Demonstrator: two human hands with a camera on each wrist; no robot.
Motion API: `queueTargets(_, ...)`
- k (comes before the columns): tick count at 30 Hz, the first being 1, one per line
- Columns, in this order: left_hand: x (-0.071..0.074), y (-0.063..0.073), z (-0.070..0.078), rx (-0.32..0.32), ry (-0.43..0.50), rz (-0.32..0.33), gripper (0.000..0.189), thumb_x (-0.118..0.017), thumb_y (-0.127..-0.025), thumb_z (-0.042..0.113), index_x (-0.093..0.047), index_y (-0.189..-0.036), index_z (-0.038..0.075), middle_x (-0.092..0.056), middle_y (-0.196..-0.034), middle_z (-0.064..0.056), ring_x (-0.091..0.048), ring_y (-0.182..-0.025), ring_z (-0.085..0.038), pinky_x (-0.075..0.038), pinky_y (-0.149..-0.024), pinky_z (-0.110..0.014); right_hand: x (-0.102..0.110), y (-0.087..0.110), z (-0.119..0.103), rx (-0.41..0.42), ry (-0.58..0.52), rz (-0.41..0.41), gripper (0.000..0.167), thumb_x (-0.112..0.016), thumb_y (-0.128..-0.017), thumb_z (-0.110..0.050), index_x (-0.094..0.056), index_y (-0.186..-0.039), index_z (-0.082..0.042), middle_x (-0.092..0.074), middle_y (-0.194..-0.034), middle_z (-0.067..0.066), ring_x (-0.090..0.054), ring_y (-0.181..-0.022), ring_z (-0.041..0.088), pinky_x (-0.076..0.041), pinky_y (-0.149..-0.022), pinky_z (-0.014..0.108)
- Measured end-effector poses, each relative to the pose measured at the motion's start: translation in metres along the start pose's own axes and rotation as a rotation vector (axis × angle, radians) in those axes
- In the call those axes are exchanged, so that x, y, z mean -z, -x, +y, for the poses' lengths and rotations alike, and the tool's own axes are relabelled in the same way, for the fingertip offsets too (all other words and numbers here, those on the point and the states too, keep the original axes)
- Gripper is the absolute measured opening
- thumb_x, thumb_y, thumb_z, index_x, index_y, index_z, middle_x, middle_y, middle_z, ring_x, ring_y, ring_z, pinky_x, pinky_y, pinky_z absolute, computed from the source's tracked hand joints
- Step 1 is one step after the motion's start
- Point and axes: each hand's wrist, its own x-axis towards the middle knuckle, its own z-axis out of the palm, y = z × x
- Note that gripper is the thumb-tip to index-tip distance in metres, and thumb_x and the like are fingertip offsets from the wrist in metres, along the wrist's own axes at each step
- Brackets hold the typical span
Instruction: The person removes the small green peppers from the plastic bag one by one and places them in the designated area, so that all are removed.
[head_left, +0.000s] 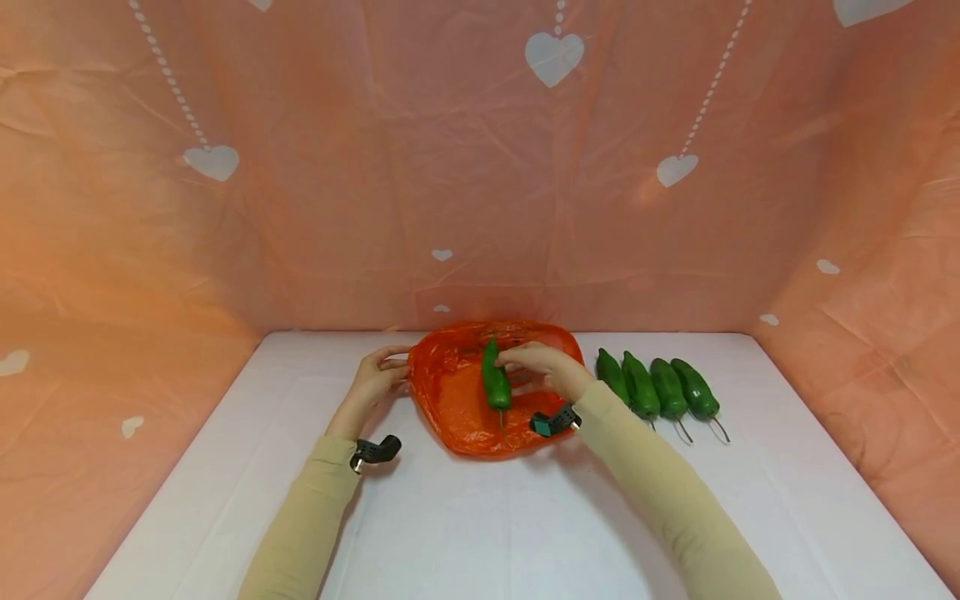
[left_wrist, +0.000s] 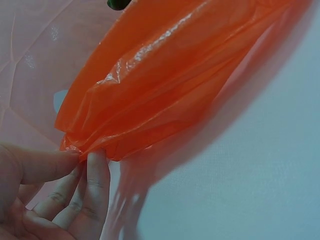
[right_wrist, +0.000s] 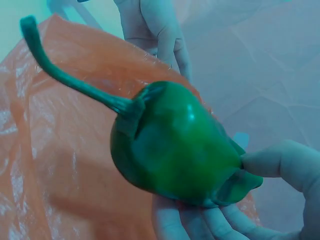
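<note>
An orange plastic bag lies spread with its mouth open on the white table. My left hand pinches the bag's left edge between thumb and fingers, as the left wrist view shows close up. Over the bag's opening, my right hand holds a green pepper with its stem pointing toward me. In the right wrist view the thumb lies on one side of the pepper and the other fingers sit beneath it. Whether other things lie inside the bag I cannot tell.
Several more green peppers lie in a row on the table, right of the bag, stems toward me. Behind and at both sides hangs a pinkish-orange curtain with white hearts. The white tabletop extends in front.
</note>
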Motion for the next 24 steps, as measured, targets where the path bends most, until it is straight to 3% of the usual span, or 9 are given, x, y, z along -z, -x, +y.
queueTargets(12,-0.001,0.002,0.002,0.011,-0.01,-0.001,0.04,-0.054,-0.093,-0.005,-0.049,-0.133,-0.004,-0.061,-0.108,-0.024,-0.064,-0.072,-0.016,-0.058,-0.072,-0.038,0.011,0.007,-0.008,0.035,-0.039,-0.061,0.049,-0.066,-0.089,-0.016,-0.05,-0.132,0.001,-0.059,-0.114,0.012,-0.06,-0.101,0.028,-0.051,-0.088,0.044)
queueTargets(17,0.0,0.002,0.002,0.018,-0.005,-0.001,0.039,-0.054,-0.094,-0.004,-0.05,-0.133,-0.004,-0.062,-0.106,-0.022,-0.065,-0.072,-0.016,-0.058,-0.073,-0.039,0.021,0.011,-0.008,0.045,-0.064,-0.087,0.049,-0.064,-0.091,-0.015,-0.048,-0.134,0.002,-0.058,-0.118,0.012,-0.06,-0.101,0.026,-0.05,-0.09,0.044)
queueTargets(24,0.002,0.001,0.0,0.022,-0.001,-0.002,0.039,-0.054,-0.094,-0.004,-0.049,-0.133,-0.004,-0.062,-0.107,-0.022,-0.065,-0.072,-0.015,-0.058,-0.073,-0.037,0.035,0.019,-0.006,0.047,-0.115,-0.12,0.058,-0.061,-0.094,-0.015,-0.035,-0.143,0.002,-0.049,-0.13,0.015,-0.051,-0.115,0.032,-0.047,-0.095,0.046)
